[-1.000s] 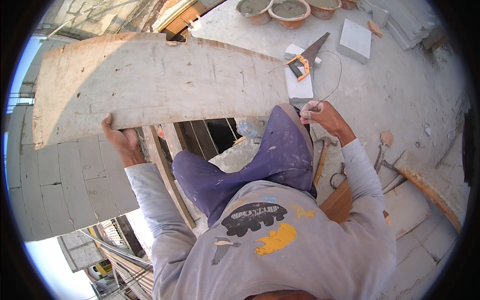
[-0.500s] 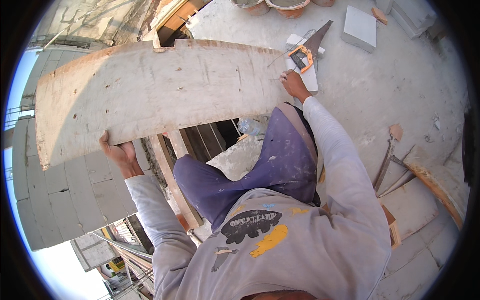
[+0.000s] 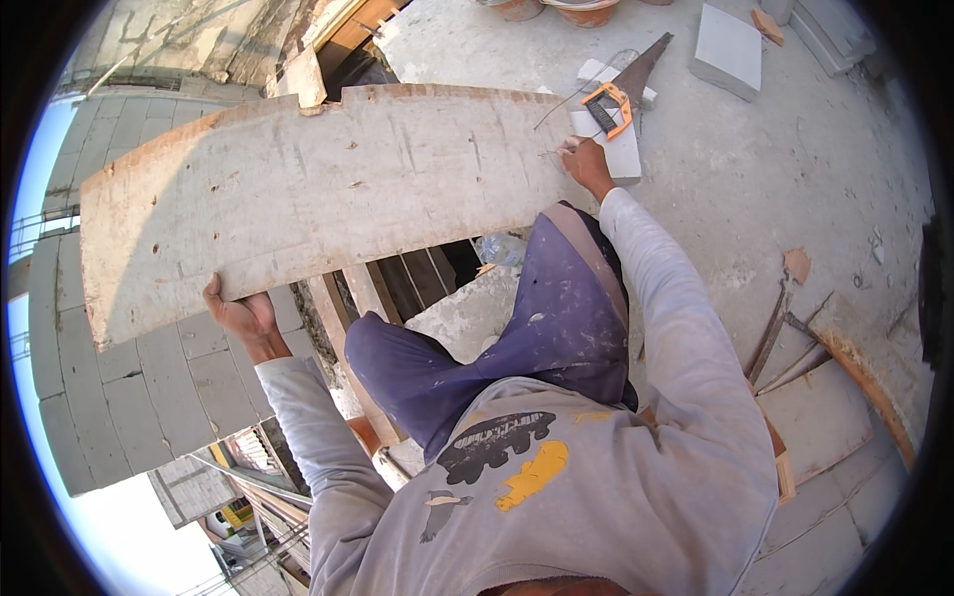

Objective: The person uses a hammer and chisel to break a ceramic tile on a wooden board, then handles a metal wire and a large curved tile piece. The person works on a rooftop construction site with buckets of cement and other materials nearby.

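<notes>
A long, pale, weathered plywood board [image 3: 338, 184] lies across in front of me, notched along its far edge. My left hand [image 3: 241, 310] grips its near edge at the lower left, thumb on top. My right hand [image 3: 583, 162] is at the board's right end, fingers pinched on a thin wire [image 3: 542, 119]. Just beyond it, a handsaw [image 3: 611, 104] with an orange and black handle rests on white blocks [image 3: 618, 159].
Pots of grey mix [image 3: 576, 8], a white block [image 3: 723, 55] and an orange offcut stand at the back. Below the board are a dark opening [image 3: 427, 273] with bars, timber and a plastic bottle [image 3: 497, 248]. Tools [image 3: 770, 328] and slabs lie right. A block wall [image 3: 129, 377] is left.
My right hand has moved forward from beside my knee to the board's right end. The board and my left hand sit lower in view, the board's left end having shifted toward me.
</notes>
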The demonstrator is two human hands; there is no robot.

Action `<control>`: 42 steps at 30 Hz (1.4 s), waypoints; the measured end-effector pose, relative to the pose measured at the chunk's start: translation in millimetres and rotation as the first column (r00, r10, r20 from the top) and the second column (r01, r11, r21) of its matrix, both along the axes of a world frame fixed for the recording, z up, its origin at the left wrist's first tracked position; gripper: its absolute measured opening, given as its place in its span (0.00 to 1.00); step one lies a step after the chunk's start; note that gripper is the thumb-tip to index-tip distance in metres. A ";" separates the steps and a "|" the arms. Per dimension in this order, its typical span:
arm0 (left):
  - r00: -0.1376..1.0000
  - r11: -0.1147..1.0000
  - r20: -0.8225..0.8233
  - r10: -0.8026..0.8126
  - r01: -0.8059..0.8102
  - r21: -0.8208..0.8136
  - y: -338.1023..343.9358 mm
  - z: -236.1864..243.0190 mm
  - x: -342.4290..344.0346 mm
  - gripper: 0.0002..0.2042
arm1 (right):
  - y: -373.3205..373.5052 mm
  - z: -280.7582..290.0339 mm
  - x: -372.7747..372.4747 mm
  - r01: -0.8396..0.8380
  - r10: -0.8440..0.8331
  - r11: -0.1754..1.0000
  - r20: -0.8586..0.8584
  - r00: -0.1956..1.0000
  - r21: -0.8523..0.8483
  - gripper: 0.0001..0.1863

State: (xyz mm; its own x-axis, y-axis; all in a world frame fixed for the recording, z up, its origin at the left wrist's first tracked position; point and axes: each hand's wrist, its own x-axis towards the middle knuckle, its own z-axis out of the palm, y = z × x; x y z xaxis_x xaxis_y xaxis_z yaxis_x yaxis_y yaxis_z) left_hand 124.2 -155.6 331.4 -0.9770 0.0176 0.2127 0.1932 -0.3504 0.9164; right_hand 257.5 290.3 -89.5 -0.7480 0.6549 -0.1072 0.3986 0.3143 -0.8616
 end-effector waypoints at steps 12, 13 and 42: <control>1.000 1.000 0.013 -0.001 0.001 0.002 -12.4 -3.5 -3.9 0.27 | 5.4 26.7 4.7 -0.250 0.241 0.956 0.079 0.967 0.151 0.10; 1.000 1.000 0.012 0.002 -0.002 0.000 -13.3 -3.5 -3.2 0.27 | 3.6 29.0 4.5 -0.243 0.239 0.959 0.044 0.970 0.143 0.10; 1.000 1.000 0.005 -0.019 0.018 0.011 -7.9 -2.3 0.2 0.28 | 19.5 43.5 -25.0 -0.503 0.440 0.799 0.249 0.863 0.331 0.15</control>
